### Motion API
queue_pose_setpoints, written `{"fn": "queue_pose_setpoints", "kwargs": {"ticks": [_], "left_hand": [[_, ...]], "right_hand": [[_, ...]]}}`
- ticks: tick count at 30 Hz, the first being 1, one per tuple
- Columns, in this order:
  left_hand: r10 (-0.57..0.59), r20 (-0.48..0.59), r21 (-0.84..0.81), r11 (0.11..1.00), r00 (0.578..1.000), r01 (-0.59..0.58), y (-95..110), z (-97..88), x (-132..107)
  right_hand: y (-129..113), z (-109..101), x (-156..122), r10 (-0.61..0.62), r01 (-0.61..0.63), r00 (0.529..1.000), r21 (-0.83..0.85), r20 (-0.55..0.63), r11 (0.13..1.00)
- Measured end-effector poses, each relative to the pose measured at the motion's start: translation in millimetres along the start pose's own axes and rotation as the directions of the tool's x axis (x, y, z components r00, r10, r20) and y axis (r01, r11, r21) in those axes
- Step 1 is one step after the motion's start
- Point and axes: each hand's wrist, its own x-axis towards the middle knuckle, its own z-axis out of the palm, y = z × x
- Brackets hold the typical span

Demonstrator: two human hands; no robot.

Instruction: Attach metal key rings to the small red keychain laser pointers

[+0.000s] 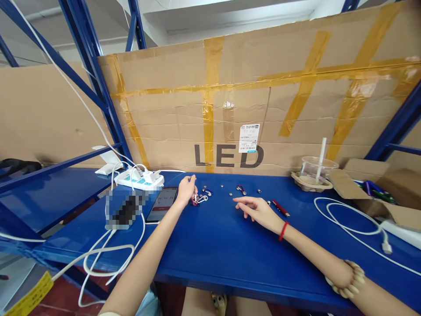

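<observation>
Pinching the carabiners (200, 199) firmly with our left hand (187, 188), we wisely kept our right hand (259, 210) flat, fingers spread.

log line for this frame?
left hand: grip on carabiner clips | right hand: flat, open, on blue table | red pen: beside right hand

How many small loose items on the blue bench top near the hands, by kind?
Carabiner clips: 3, in a cluster at the left hand, one farther right; exact cluster count is hard to tell.
Small round pieces: 4, e.g..
Red pen: 1, beside the right hand.
Total: 8
</observation>
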Motion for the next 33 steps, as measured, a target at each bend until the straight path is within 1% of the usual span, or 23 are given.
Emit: {"fn": "queue_pose_setpoints", "kwargs": {"ticks": [2, 3, 5, 8, 10, 11, 12, 15, 17, 20, 22, 24, 25, 28, 30, 33], "left_hand": [[-0.040, 0.004, 0.129, 0.991, 0.999, 0.039, -5, -3.3, 2], [-0.062, -0.012, 0.196, 0.979, 0.998, 0.063, -6, -3.5, 1], [-0.102, -0.034, 0.308, 0.945, 0.994, 0.108, -8, -2.1, 0], [-0.140, -0.042, 0.420, 0.896, 0.989, 0.145, -7, 0.6, -1], [-0.135, -0.052, 0.470, 0.871, 0.989, 0.144, -7, 1.1, 0], [-0.128, -0.057, 0.488, 0.861, 0.990, 0.139, -7, 0.9, 0], [-0.120, -0.062, 0.502, 0.854, 0.991, 0.135, -7, 0.6, 0], [-0.102, -0.072, 0.528, 0.840, 0.992, 0.124, -6, -0.2, -3], [-0.075, -0.089, 0.544, 0.832, 0.993, 0.112, -4, -0.4, -7], [0.010, -0.126, 0.571, 0.819, 0.992, 0.064, 3, -0.8, -13], [0.118, -0.152, 0.581, 0.814, 0.981, -0.008, 8, -1.1, -14], [0.228, -0.173, 0.567, 0.819, 0.958, -0.093, 11, -0.6, -14], [0.269, -0.177, 0.552, 0.823, 0.947, -0.131, 11, 0.1, -14], [0.360, -0.144, 0.513, 0.824, 0.922, -0.241, 12, 4.7, -15], [0.415, -0.098, 0.507, 0.803, 0.904, -0.314, 13, 9.3, -18], [0.473, -0.004, 0.506, 0.761, 0.881, -0.406, 15, 17.5, -26]], "right_hand": [[2, -3, 2, -0.011, 0.010, 0.999, -0.022, -0.052, 1.000], [4, -6, 4, -0.018, 0.015, 0.996, -0.037, -0.090, 0.999], [8, -13, 6, -0.024, 0.010, 0.979, -0.069, -0.204, 0.998], [14, -26, 9, -0.018, -0.066, 0.923, -0.203, -0.384, 0.977], [17, -33, 9, -0.039, -0.132, 0.887, -0.333, -0.460, 0.934], [18, -35, 9, -0.052, -0.153, 0.882, -0.388, -0.469, 0.909], [20, -35, 9, -0.060, -0.163, 0.887, -0.433, -0.458, 0.887], [22, -33, 8, -0.070, -0.138, 0.934, -0.535, -0.351, 0.834], [21, -33, 7, -0.091, -0.136, 0.944, -0.625, -0.318, 0.769], [16, -40, 5, -0.157, -0.194, 0.915, -0.745, -0.372, 0.638], [11, -49, 4, -0.158, -0.259, 0.888, -0.754, -0.431, 0.604], [6, -59, 2, -0.087, -0.351, 0.865, -0.720, -0.494, 0.599], [4, -64, 2, -0.040, -0.399, 0.857, -0.710, -0.514, 0.580], [0, -71, -1, 0.133, -0.525, 0.835, -0.699, -0.534, 0.486], [0, -73, -2, 0.215, -0.565, 0.821, -0.700, -0.528, 0.437], [2, -75, -2, 0.282, -0.582, 0.813, -0.698, -0.510, 0.417]]}}
